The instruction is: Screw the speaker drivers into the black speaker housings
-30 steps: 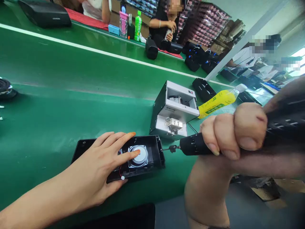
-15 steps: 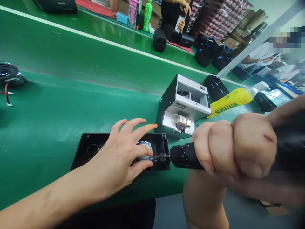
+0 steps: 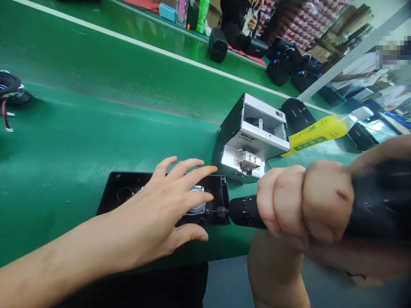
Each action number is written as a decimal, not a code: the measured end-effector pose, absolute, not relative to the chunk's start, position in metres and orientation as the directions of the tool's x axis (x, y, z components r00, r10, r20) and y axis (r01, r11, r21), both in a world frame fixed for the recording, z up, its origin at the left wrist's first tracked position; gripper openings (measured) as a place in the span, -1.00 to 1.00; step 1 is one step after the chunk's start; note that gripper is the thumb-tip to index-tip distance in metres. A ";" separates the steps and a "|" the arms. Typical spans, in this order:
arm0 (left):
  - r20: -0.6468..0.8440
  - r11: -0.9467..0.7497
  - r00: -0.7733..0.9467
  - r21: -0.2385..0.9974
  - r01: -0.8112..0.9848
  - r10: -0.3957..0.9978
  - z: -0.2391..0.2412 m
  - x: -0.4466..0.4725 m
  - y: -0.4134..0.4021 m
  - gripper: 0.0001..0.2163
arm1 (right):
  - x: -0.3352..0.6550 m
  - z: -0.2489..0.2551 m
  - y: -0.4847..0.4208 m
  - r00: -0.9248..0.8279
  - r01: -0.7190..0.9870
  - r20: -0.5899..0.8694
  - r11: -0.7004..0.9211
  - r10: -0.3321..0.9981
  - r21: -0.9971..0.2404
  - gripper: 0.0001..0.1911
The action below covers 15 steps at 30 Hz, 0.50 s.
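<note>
My right hand [image 3: 308, 201] is wrapped round a black electric screwdriver [image 3: 245, 211], its tip pointing left. The bit reaches the edge of a round silver speaker driver [image 3: 197, 205] set in a black speaker panel [image 3: 215, 190]. Over that panel lies my left hand [image 3: 173, 196], fingers spread and thumb apart from the index finger. The hand hides the middle of the panel. Just beyond my left fingertips stands a silver and black screw feeder [image 3: 257, 132] with a small metal block on its front.
A yellow bottle [image 3: 317, 134] lies behind the feeder beside a black speaker box [image 3: 297, 115]. At the far left sits a loose speaker [image 3: 11, 87] with red and black wires. More black speaker boxes [image 3: 218, 45] and a person's hand [image 3: 252, 23] are across the green bench [image 3: 96, 111].
My left thumb and index finger have parted from their near-pinch at the bit. The screwdriver stays at the speaker driver's edge. The whole view has shifted slightly.
</note>
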<state>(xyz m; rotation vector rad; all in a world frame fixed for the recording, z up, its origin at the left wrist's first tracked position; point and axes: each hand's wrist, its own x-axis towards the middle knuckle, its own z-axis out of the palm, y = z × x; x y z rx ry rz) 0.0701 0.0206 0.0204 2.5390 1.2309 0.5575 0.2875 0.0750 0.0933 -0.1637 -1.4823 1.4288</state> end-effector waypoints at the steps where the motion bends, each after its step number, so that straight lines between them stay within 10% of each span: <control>1: 0.219 -0.603 0.565 0.380 0.701 0.795 0.021 0.067 0.019 -0.49 | 0.288 0.092 0.074 -0.460 -0.514 0.541 0.285 0.704 -0.809 -0.67; 7: 0.214 -0.611 0.572 0.268 0.745 0.792 0.014 0.052 0.010 -0.22 | 0.289 0.071 0.069 -0.443 -0.468 0.509 0.294 0.738 -0.833 -0.82; 15: 0.199 -0.600 0.567 0.213 0.771 0.799 0.006 0.052 0.013 -0.42 | 0.292 0.053 0.071 -0.350 -0.505 0.517 0.307 0.781 -0.806 -0.71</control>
